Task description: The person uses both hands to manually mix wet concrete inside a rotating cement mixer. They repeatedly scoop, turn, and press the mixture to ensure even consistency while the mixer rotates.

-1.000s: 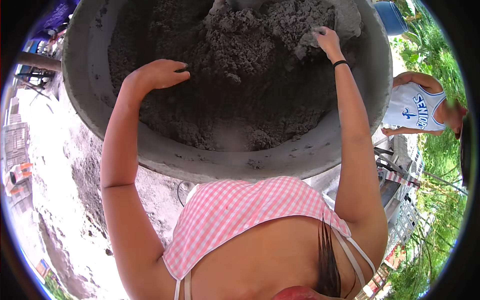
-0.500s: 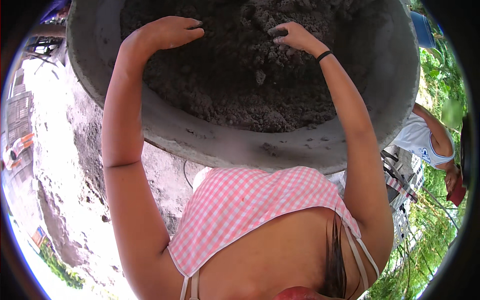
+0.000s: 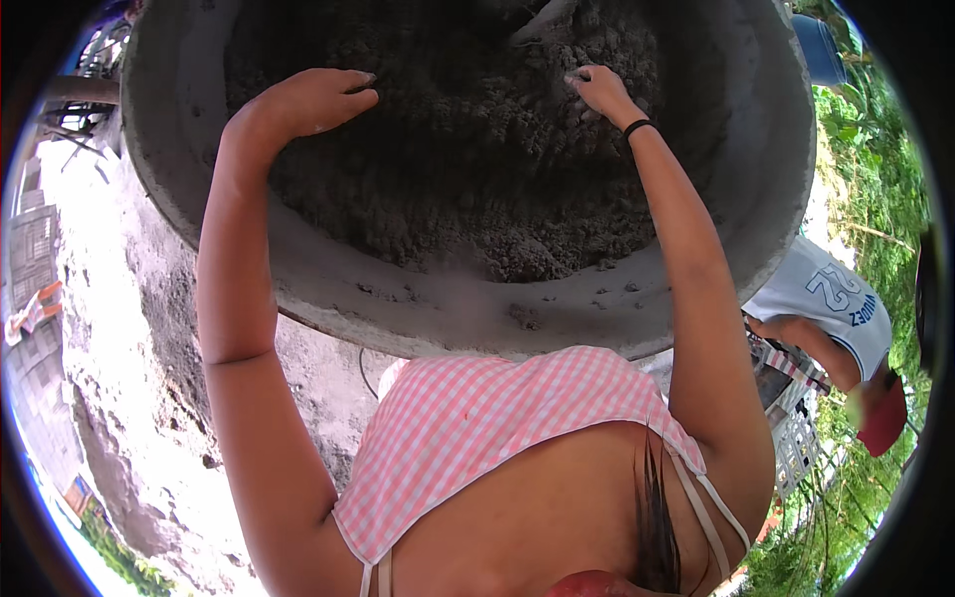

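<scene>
A large round grey basin (image 3: pixel 398 316) spreads before me, holding dark grey, crumbly powder mix (image 3: pixel 477 214). My left hand (image 3: pixel 313 101) hovers over the left part of the mix, thumb and fingers stretched apart, nothing between them. Over the right part is my right hand (image 3: pixel 603 95), a black band round its wrist. Its fingers are loosely bent with a gap at the thumb, and I see nothing held. Grey dust marks the fingertips. Beyond the hands, a pale, powder-coated long piece (image 3: pixel 545 22) sticks out of the mix; its far end is out of view.
A person (image 3: pixel 831 298) in a white sleeveless shirt and red cap bends beside the basin at the right, near a white plastic crate (image 3: pixel 796 453). A blue container (image 3: pixel 820 52) stands beyond. Rough pale ground (image 3: pixel 134 289) lies at the left, with a distant person (image 3: pixel 35 313).
Both hands sit slightly lower in view, as does the basin. The pale long piece has come into sight beyond them. The mix's surface looks different, and the person at the right has turned and leaned over.
</scene>
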Demonstrator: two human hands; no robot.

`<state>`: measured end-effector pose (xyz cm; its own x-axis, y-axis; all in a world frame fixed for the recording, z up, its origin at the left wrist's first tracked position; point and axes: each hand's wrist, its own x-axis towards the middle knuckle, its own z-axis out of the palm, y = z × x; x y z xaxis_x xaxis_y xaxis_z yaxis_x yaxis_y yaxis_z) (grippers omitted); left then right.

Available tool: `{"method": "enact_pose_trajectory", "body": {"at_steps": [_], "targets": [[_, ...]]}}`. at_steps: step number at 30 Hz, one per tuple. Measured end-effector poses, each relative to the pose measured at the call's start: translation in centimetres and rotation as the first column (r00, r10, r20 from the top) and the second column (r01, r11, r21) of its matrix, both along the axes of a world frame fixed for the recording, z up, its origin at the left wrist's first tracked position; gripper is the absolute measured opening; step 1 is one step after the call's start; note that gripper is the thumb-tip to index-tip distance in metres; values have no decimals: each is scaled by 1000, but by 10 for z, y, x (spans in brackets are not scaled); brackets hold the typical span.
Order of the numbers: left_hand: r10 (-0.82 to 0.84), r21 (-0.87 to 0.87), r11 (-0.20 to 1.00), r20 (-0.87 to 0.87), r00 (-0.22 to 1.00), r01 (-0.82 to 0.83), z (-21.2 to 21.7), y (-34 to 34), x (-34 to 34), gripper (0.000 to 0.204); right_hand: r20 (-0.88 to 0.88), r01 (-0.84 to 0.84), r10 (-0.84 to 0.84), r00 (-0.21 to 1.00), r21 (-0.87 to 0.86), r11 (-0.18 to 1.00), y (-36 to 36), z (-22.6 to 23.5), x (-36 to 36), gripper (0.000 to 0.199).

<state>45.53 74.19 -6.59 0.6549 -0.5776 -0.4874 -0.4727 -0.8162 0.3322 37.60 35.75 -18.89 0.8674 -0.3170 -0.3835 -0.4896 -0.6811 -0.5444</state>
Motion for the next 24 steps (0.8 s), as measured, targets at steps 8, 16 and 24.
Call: {"method": "enact_pose_trajectory", "body": {"at_steps": [8,16,24], "targets": [[9,-18,1000,-27,1000,-10,1,-3,1,48,-198,-217,190,962,-125,968,-55,66,-65,26],[14,-93,995,-114,993,-25,-10,5,18,50,428,361,-295,854,-80,929,-114,96,-144,21],[12,0,1000,-111,994,-12,-46,27,50,51,491,457,-346,800,-126,880,-143,104,-146,34]]}}
